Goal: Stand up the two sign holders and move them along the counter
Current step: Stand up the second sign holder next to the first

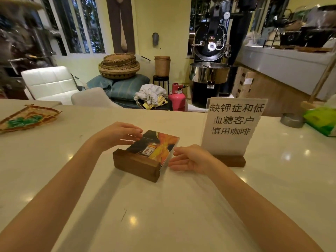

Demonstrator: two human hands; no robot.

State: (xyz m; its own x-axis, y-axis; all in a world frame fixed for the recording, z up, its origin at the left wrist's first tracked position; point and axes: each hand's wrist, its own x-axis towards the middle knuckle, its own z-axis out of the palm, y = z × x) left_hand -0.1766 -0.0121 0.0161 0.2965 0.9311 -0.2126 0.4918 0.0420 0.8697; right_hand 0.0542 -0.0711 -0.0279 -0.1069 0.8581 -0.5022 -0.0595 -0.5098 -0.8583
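Note:
A sign holder with an orange and black picture (pixel 154 148) lies flat on its back on the white counter (pixel 163 206), its dark wooden base facing me. My left hand (pixel 118 133) hovers at the panel's left edge, fingers spread. My right hand (pixel 190 159) is at the panel's right edge, fingers apart, fingertips close to it; contact is unclear. A second sign holder, white with black Chinese writing (pixel 232 126), stands upright on its wooden base just right of my right hand.
A woven fan-shaped tray (pixel 27 119) lies at the counter's left. A grey round dish (pixel 291 120) and a green packet (pixel 321 120) sit at the far right. Beyond the counter's far edge stand chairs, baskets and a coffee roaster (pixel 211 57).

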